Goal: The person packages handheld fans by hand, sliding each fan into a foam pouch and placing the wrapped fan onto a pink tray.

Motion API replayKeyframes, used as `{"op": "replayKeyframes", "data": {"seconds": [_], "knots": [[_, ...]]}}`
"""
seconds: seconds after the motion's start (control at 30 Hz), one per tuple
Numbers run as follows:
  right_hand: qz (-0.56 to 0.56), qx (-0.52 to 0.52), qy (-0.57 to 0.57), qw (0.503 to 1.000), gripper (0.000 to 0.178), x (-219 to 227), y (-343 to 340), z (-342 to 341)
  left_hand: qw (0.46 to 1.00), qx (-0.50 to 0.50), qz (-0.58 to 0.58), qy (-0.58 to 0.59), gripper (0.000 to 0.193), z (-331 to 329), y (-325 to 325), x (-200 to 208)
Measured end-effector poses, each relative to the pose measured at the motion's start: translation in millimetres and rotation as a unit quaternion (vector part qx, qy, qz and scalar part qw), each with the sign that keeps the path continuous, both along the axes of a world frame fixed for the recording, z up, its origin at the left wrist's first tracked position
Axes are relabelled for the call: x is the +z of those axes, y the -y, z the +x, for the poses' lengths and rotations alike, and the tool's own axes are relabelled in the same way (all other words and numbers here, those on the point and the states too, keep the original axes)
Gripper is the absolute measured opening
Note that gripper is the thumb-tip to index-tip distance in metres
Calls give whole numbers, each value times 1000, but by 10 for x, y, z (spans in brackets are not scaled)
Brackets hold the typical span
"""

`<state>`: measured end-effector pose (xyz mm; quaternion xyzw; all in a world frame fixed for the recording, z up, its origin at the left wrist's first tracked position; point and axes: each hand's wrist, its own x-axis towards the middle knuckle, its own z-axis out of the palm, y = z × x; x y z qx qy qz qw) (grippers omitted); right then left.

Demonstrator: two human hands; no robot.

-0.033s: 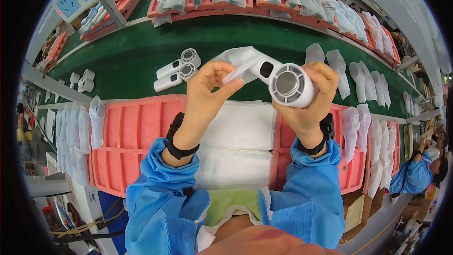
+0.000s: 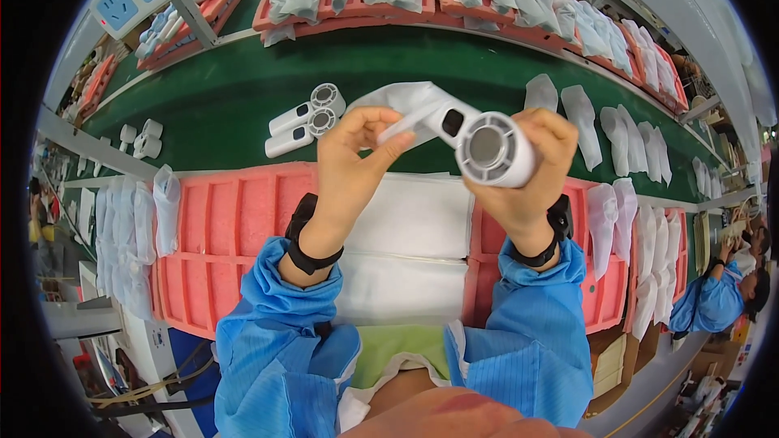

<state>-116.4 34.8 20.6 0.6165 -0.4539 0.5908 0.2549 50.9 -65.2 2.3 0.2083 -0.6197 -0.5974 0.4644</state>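
Note:
My right hand (image 2: 542, 158) is closed round the ring-shaped head of a white handheld fan (image 2: 497, 148). The fan's handle, with a small black window, points up and to the left. Its far end is inside a thin white translucent sleeve bag (image 2: 415, 99). Between thumb and fingers, my left hand (image 2: 363, 143) pinches the edge of that bag. Two more white handheld fans (image 2: 290, 130) lie side by side on the green bench beyond my left hand.
Stacked white bags (image 2: 410, 219) lie before me on pink divided trays (image 2: 243, 215). Bagged fans hang over tray edges at left and right (image 2: 602, 219), and others lie on the green bench (image 2: 580, 126). Filled pink trays (image 2: 345, 6) line the back. Another person (image 2: 718, 296) is at far right.
The fan and bag have shifted slightly left, with the fan's head tilting a little. Both hands keep their grip.

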Motion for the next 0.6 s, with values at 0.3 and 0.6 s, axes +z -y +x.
{"op": "replayKeyframes", "data": {"seconds": [0.3, 0.6], "knots": [[59, 73, -79, 993, 65, -246, 123, 275, 990, 82, -113, 12, 8, 7, -121, 10], [98, 34, -84, 991, 77, -282, 186, 94, 976, -66, 131, -159, 11, 20, -143, -18]]}}
